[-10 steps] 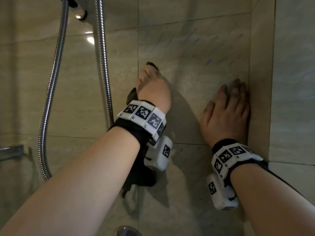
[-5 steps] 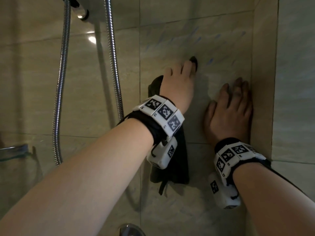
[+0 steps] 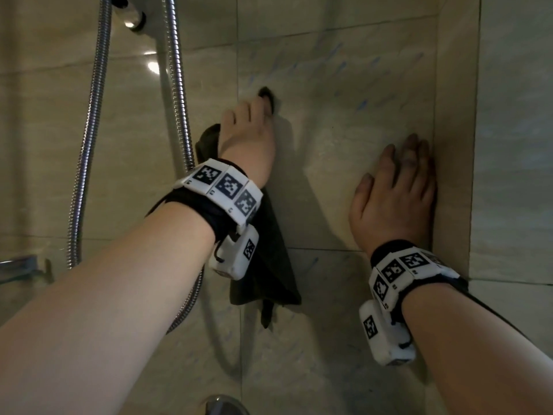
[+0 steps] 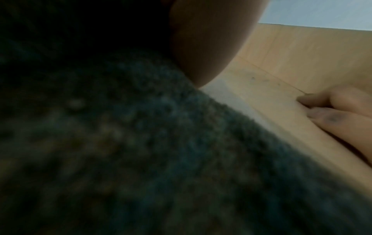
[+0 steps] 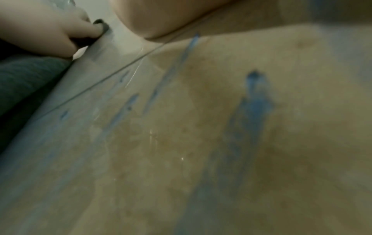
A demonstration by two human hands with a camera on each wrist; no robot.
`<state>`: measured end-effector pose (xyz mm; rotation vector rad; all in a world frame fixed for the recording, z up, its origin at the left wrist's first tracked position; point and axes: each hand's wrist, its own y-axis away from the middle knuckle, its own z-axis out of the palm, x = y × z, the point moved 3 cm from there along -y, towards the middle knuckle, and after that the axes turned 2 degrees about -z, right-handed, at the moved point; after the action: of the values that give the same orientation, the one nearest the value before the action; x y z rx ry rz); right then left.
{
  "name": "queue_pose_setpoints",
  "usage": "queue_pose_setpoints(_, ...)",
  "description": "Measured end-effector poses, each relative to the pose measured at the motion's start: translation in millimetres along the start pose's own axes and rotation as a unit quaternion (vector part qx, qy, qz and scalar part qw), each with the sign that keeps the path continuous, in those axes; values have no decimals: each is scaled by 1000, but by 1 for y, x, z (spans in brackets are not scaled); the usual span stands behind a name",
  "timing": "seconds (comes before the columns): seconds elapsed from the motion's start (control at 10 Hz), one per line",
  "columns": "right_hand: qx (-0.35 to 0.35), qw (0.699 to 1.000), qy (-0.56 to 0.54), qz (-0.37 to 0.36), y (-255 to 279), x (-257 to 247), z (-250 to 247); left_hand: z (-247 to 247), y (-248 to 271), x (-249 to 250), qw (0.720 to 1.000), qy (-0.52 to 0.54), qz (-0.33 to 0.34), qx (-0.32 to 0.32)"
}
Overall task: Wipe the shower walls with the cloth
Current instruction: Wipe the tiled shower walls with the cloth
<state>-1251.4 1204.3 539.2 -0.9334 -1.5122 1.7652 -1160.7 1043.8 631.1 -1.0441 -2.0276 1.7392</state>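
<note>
Dark cloth (image 3: 263, 259) was flat against the tiled shower wall (image 3: 344, 181), pinned under the left hand (image 3: 250, 145), just right of the shower hose (image 3: 179, 115). Left fingers were spread over the top of the cloth and pressing it to the tile; a bit of fabric poked out past one fingertip. Whether any finger actually curled into the fabric couldn't be told; it looked like a flat press. Most of the cloth hung down below the left wrist, long axis running vertical, bottom corner trailing loose.

Right hand (image 3: 395, 199) was empty, palm flat on the wall, fingers straight and dark-smudged, tucked next to the inside corner, well to the right of the hose. It read as a brace, not part of the wipe.

Blue streaks (image 3: 363, 103) sat on the tile up and to the right of the cloth, between the two hands and above them. More blue smears (image 5: 249, 114) showed close under the right wrist camera. Left wrist view was mostly blurred cloth (image 4: 141, 151), with the right fingers (image 4: 332, 116) visible across the tile.

Key relation: the marks lay rightward and upward from the cloth, so the left hand, already on the cloth, was likely the one to carry it that way. Probable snag: the right hand sat in the path near the corner, and the hanging tail gave no pressure on the tile.
</note>
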Motion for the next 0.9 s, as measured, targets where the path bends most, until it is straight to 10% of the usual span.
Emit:
queue_pose_setpoints(0.6,5,1000,2,-1,-1,0,1,-9,-29,-26,983,30,-177,-40)
queue_pose_setpoints(0.9,11,1000,0,0,-1,1,1,-8,-26,-2,996,81,-29,-29)
